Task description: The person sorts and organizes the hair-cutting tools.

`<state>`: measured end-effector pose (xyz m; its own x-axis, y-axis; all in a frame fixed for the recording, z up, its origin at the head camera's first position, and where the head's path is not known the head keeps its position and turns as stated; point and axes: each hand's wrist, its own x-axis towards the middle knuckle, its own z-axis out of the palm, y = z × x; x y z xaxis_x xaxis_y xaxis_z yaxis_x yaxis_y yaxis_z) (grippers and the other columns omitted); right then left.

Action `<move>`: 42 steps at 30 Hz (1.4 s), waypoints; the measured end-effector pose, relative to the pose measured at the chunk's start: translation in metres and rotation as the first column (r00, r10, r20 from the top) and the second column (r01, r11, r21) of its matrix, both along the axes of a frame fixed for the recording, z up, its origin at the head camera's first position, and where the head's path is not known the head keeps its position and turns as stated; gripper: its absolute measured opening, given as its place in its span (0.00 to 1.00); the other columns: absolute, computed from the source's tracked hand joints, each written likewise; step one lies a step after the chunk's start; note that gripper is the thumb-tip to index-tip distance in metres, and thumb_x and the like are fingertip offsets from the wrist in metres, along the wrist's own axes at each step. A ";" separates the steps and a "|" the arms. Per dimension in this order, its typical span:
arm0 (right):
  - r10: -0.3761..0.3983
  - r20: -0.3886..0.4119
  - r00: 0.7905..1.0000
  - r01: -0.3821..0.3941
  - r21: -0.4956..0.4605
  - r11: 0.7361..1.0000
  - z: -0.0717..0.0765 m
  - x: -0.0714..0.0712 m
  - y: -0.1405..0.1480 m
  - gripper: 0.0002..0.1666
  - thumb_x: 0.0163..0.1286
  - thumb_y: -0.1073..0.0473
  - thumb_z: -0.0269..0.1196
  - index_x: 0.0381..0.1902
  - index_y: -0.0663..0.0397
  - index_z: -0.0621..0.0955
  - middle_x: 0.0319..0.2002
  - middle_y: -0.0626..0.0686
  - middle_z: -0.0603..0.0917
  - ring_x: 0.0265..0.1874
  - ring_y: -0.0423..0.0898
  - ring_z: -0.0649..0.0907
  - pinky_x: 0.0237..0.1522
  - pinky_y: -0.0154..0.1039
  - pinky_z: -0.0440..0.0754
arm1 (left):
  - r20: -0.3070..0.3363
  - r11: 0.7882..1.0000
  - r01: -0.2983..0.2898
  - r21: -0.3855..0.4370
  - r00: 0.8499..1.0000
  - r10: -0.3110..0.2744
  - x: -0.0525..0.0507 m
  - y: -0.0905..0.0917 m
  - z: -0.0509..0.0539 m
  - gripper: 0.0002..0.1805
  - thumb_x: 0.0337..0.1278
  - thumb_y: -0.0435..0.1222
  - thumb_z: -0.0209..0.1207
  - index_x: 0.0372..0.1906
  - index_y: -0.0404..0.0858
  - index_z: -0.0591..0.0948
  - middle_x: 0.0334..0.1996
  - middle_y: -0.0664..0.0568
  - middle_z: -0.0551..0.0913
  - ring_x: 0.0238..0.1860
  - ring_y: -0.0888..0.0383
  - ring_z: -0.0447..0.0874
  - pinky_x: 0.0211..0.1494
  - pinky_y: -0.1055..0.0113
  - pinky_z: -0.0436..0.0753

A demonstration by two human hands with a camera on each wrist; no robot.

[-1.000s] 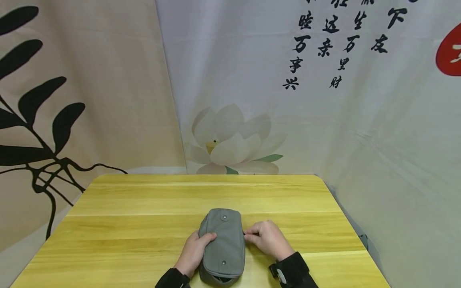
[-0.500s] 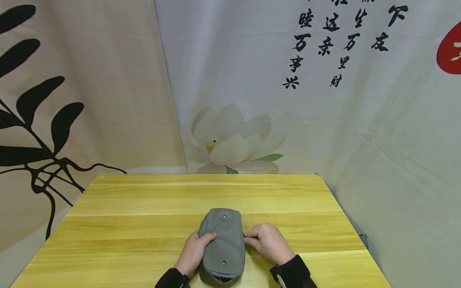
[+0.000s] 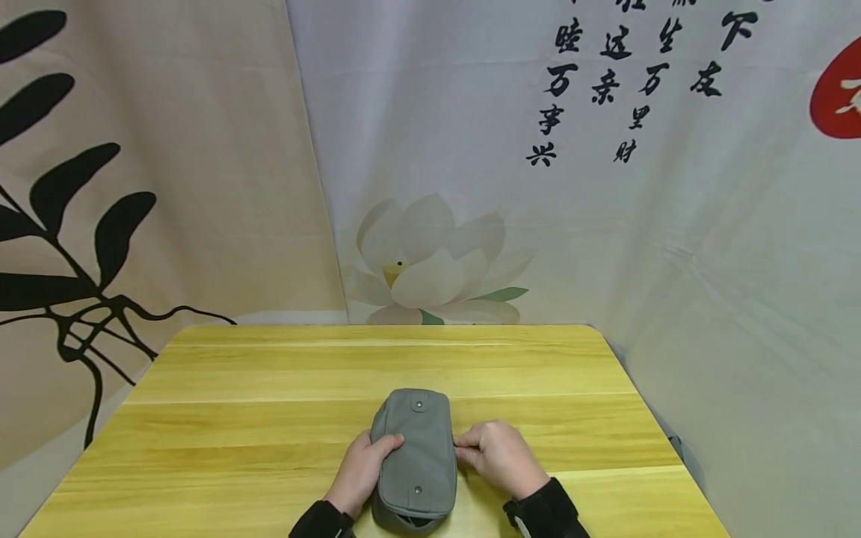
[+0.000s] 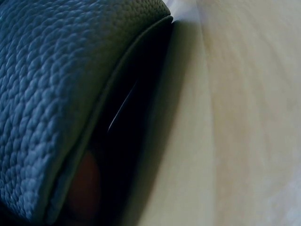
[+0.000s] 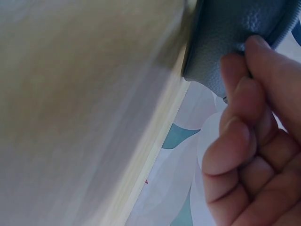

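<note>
A grey pebbled-leather pouch with two snap buttons on top lies lengthwise on the table in the head view. My left hand holds its left side, thumb over the top and fingers hidden behind it. At the pouch's right side, my right hand pinches the zipper pull between thumb and forefinger; the pull is almost wholly covered. In the right wrist view that hand has its other fingers curled, and zipper teeth run along the pouch edge. The left wrist view has the pouch's grained leather close up.
The pale wooden table stretches out around the pouch. Behind it hangs a cloth backdrop printed with a lotus, dark leaves and black characters.
My right hand has slid slightly toward me along the pouch's right side, still pinching the zipper pull. The left hand and the pouch have stayed nearly in place.
</note>
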<state>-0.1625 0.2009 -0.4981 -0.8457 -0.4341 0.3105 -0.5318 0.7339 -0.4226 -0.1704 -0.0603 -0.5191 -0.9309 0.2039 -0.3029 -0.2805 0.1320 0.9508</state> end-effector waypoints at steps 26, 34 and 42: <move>0.037 -0.019 0.999 -0.036 0.010 0.999 0.005 0.006 0.004 0.05 0.64 0.57 0.78 0.38 0.46 0.96 0.32 0.43 0.94 0.34 0.32 0.90 0.36 0.26 0.86 | 0.007 1.000 -0.015 -0.007 1.000 0.015 -0.002 0.002 0.002 0.36 0.75 0.51 0.58 0.72 0.26 0.71 0.60 0.41 0.85 0.63 0.49 0.82 0.77 0.40 0.73; 0.058 -0.078 0.995 -0.056 0.030 0.998 0.004 0.009 0.004 0.04 0.62 0.56 0.80 0.36 0.44 0.96 0.30 0.41 0.93 0.32 0.31 0.89 0.35 0.26 0.86 | 0.008 1.000 -0.001 -0.004 1.000 0.001 -0.002 0.001 0.002 0.36 0.75 0.51 0.58 0.72 0.26 0.71 0.59 0.42 0.86 0.63 0.49 0.83 0.77 0.39 0.72; 0.054 -0.054 0.997 -0.051 0.053 0.997 0.003 0.012 0.005 0.04 0.62 0.55 0.79 0.36 0.44 0.96 0.30 0.41 0.94 0.33 0.31 0.89 0.34 0.24 0.85 | 0.008 1.000 -0.010 -0.013 1.000 0.010 0.000 0.001 0.002 0.36 0.75 0.51 0.58 0.70 0.25 0.72 0.58 0.42 0.86 0.62 0.50 0.83 0.76 0.40 0.73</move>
